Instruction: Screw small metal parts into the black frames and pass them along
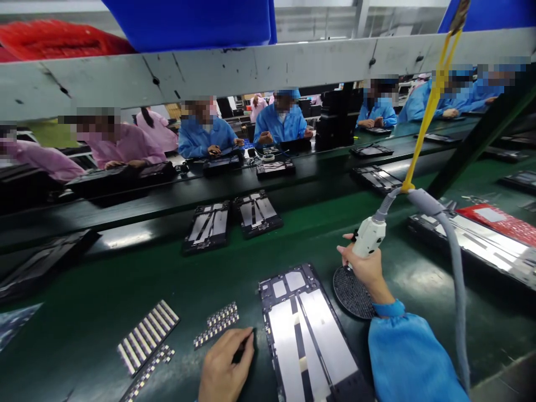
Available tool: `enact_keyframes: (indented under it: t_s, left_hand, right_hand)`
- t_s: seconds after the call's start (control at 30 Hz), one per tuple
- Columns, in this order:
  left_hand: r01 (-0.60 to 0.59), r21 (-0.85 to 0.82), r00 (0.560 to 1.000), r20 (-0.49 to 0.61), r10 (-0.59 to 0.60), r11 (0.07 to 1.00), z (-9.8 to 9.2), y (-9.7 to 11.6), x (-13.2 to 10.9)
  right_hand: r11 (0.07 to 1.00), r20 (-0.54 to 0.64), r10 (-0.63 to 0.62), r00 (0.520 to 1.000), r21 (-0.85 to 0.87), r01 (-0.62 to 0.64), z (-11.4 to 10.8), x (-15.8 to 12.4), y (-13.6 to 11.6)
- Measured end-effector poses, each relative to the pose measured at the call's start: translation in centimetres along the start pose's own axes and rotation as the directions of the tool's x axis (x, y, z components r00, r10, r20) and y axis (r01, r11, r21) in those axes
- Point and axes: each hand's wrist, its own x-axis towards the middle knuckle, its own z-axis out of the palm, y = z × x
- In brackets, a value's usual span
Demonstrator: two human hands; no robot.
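Note:
My right hand [367, 271] is wrapped round a white electric screwdriver [369, 235] with a grey cable. It is over a round black tray [350, 296] with a textured surface; the tool's tip is hidden. Left of the tray lies an opened tablet-like device [310, 335], with silver plates and dark strips in a black frame. At its left edge is my left hand [226, 363], thumb and forefinger pinched close together; anything between the tips is too small to name. Small patterned parts [221, 318] lie just beyond that hand, and a striped sheet of parts [148, 338] farther left.
A yellow band [431, 111] suspends the screwdriver's cable [454, 268] at right. Two similar devices [207, 226] lie ahead on the green bench, others at the right beside red bubble wrap [502, 220]. A shelf beam [251, 70] crosses overhead. Co-workers [280, 123] sit opposite.

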Motion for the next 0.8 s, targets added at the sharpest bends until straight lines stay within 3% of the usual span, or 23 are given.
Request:
enact_keyframes:
  t_s: [0.47, 0.57, 0.7, 0.8]
  left_hand:
    - [0.032, 0.030, 0.998, 0.061, -0.034, 0.999, 0.9, 0.6, -0.1]
    - [0.089, 0.080, 0.992, 0.078, -0.095, 0.993, 1.2, 0.6, 0.1]
    - [0.176, 0.117, 0.971, 0.144, -0.192, 0.977, 2.3, 2.0, 0.3]
    - [0.206, 0.106, 0.949, 0.223, -0.225, 0.973, 3.5, 2.8, 0.9]
  right_hand:
    - [0.999, -0.034, -0.032, 0.999, -0.026, 0.031, 0.1, -0.1, 0.0]
    - [0.998, -0.051, -0.065, 0.997, -0.024, 0.064, -0.2, -0.3, -1.8]
    - [0.991, -0.064, -0.136, 0.989, -0.001, 0.136, 0.6, -2.5, -6.2]
    - [0.989, 0.133, -0.066, 0.989, 0.137, 0.048, 2.8, -5.2, -8.6]
